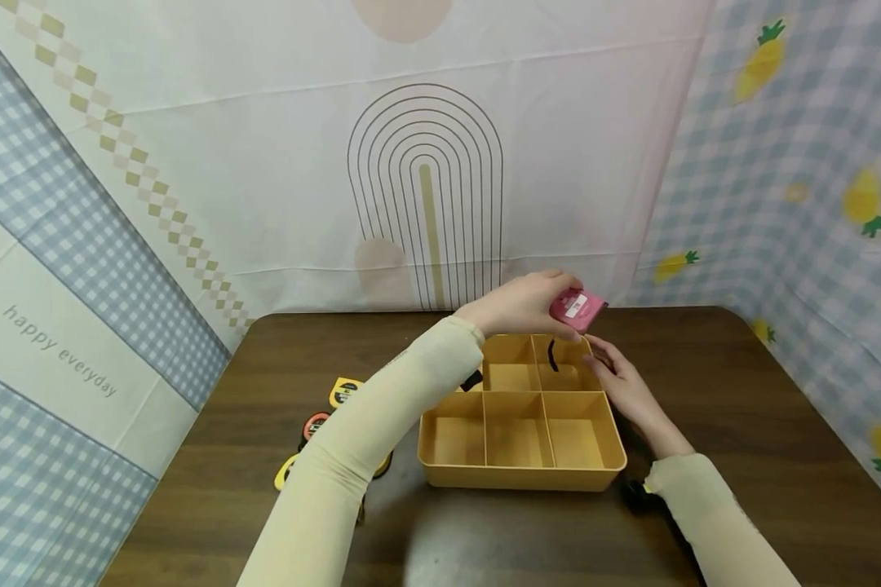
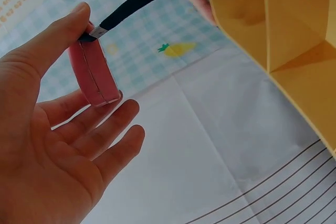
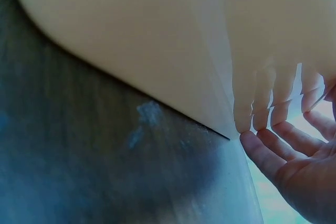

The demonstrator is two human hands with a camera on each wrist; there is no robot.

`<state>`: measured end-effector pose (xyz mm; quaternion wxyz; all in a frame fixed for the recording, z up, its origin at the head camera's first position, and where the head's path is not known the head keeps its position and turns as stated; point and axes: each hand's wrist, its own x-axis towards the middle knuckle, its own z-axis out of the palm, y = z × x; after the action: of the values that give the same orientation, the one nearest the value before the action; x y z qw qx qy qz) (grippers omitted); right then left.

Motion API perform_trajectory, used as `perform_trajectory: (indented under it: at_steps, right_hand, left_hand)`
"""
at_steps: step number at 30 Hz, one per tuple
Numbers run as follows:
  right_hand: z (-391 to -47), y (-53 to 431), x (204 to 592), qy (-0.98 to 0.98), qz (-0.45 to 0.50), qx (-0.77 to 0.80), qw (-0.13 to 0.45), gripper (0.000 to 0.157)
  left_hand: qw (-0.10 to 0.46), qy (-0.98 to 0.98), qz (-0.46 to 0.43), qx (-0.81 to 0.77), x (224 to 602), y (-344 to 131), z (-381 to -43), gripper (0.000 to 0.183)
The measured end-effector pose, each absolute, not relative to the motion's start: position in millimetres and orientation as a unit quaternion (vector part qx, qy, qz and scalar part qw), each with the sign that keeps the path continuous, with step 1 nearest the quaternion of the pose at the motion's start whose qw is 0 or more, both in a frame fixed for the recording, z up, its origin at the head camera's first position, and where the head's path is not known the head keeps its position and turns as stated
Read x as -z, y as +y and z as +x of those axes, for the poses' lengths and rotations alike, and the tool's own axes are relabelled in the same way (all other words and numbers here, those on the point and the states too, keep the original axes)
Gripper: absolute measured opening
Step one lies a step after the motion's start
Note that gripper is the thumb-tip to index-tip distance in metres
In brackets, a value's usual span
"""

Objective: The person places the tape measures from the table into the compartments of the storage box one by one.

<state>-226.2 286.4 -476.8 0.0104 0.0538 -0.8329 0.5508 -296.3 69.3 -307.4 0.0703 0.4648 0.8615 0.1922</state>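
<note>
My left hand (image 1: 532, 303) holds a pink tape measure (image 1: 577, 309) above the back right of a yellow divided box (image 1: 517, 478). Thumb and fingers pinch its case, with the other fingers spread below, as the left wrist view shows. From the case hangs a black strap (image 2: 144, 2), its end dangling over the back right compartment. My right hand (image 1: 627, 391) grips the box's right wall near the back corner, thumb at the inner side and fingers against the outside. A dark item (image 1: 472, 381) shows in the back left compartment, mostly hidden by my left sleeve.
Left of the box lie several tape measures, among them a yellow one (image 1: 343, 391) and an orange one (image 1: 314, 425), partly behind my left arm. A black object (image 1: 637, 496) is beside the box's front right corner. Patterned cloth (image 1: 286, 163) hangs behind the brown table (image 1: 213, 489).
</note>
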Motion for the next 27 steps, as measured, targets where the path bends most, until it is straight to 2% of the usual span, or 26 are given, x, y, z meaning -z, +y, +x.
perform_trajectory:
  at_steps: [11,27]
  right_hand:
    - [-226,286,476,-0.832,0.038,-0.553,0.012,0.061]
    - [-223,284,473,-0.831,0.037,-0.555,0.012,0.063]
  left_hand:
    - [0.08,0.86,0.471,-0.178,332,73,-295,0.07]
    - [0.103,0.868,0.458,-0.162,354,76,-294,0.073]
